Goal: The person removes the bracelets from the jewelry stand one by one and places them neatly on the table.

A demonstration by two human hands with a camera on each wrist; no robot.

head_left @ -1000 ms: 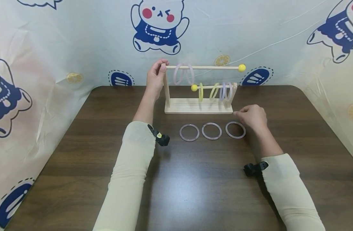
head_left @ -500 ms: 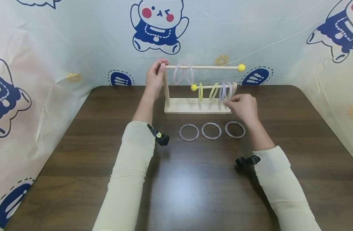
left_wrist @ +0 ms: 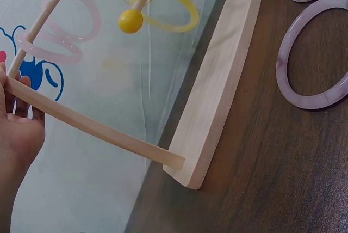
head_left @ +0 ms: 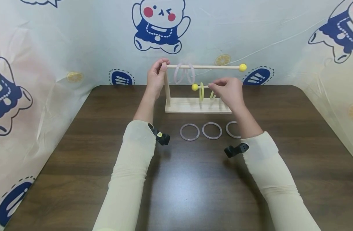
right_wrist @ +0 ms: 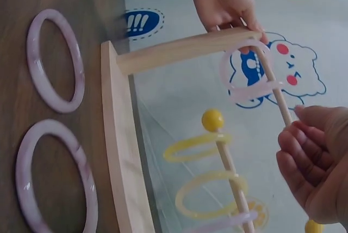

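Observation:
My left hand (head_left: pixel 156 78) grips the top of the left post of a wooden bangle stand (head_left: pixel 198 109), thumb in front and fingers behind. My right hand (head_left: pixel 229 93) is raised at the stand's right side with loosely curled fingers; nothing shows in it. In the head view it covers the right part of the lower rod. The right wrist view has its fingertips close by the upper rod (right_wrist: pixel 284 108). Pink bangles (left_wrist: pixel 51 53) hang at the left end of that rod. Yellow bangles (head_left: pixel 201 93) hang on the lower rod, with a lilac bangle (right_wrist: pixel 220 224) beyond them.
Three marbled lilac bangles (head_left: pixel 189 140) lie in a row before the stand, the rightmost partly behind my right forearm. Yellow balls (head_left: pixel 242 67) cap the rod ends. Behind the brown table (head_left: pixel 179 179) hangs a printed cloth (head_left: pixel 92 38).
My right hand has risen from the table at the right of the stand, moving left and up over the lower rod's right part. My left hand has stayed on the post.

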